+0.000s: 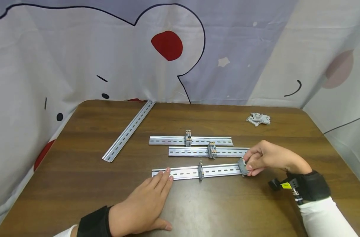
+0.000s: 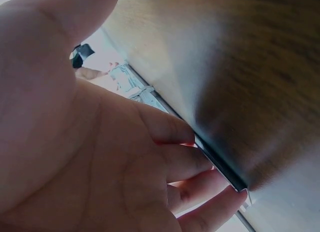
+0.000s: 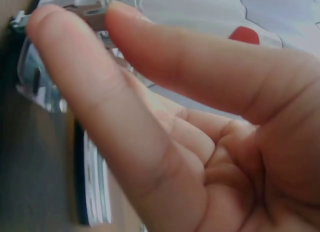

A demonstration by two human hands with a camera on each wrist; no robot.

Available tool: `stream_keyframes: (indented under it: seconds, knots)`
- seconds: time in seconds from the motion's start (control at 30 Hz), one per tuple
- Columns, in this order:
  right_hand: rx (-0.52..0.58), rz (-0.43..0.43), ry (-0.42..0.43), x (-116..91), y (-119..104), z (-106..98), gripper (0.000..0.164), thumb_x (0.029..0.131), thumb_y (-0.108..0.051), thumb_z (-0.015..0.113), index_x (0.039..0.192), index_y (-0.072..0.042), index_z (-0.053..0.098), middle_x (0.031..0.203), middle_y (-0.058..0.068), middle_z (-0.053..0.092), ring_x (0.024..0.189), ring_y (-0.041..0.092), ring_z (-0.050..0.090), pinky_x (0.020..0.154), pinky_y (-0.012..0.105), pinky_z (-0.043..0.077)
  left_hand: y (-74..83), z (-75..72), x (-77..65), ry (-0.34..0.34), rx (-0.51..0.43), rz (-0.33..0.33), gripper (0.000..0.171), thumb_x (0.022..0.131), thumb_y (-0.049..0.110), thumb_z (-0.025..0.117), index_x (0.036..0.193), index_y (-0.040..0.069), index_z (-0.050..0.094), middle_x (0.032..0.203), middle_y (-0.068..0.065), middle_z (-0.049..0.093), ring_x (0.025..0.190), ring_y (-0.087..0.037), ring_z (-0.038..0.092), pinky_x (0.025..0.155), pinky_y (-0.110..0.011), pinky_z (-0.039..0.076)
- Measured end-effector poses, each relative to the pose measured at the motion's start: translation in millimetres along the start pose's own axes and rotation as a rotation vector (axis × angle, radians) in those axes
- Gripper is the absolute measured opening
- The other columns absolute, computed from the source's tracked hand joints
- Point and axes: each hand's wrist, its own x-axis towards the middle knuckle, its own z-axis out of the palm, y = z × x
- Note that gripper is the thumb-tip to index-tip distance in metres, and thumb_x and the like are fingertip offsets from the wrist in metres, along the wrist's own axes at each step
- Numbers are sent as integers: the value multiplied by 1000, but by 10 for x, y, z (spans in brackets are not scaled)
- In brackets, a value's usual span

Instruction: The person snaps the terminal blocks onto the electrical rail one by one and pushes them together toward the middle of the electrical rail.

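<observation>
Grey block [image 1: 242, 167] pinched by right hand [image 1: 270, 158] (left hand [image 1: 142, 204], fingers straight, touches slotted rail [image 1: 185, 172])

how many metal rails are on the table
4: the slanted rail at the left, the back crosswise rail, the middle crosswise rail, and the nearest rail, its left end partly covered by the left hand.

1. Left hand [image 1: 145, 200]: bare, with a broad black band [image 1: 94, 222] around the wrist, toward the surface's [image 1: 64, 184] near edge.
2. Behind that band, a strip of white left sleeve [image 1: 64, 232] shows.
3. Right hand [image 1: 268, 159]: bare, with a wide, matte black cuff [image 1: 314, 186] toward the surface's right edge.
4. That cuff carries a small, dark, blocky housing [image 1: 275, 184], a bright yellow label [image 1: 286, 185] and a black-and-silver cable connector [image 1: 297, 196].
5. The right sleeve [image 1: 327, 217] is plain white.
</observation>
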Motion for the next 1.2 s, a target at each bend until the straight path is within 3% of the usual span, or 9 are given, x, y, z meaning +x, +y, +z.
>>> stream_keyframes:
  seconds: [0.83, 1.2]
  knots:
    - [126, -84, 35, 278, -220, 583, 43, 90, -3, 66, 121, 23, 50, 96, 27, 70, 85, 35, 72, 74, 41, 58, 7, 16, 2, 23, 10, -15, 113, 78, 83, 45, 147, -6, 35, 155, -29, 25, 141, -39, 31, 110, -45, 35]
    - [147, -180, 97, 396, -265, 886, 39, 92, -1, 62, 122, 22, 51, 93, 27, 70, 84, 35, 72, 74, 41, 58, 10, 14, -4, 33, 28, -13, 113, 78, 83, 45, 147, -6, 36, 154, -29, 26, 141, -39, 32, 109, -45, 36]
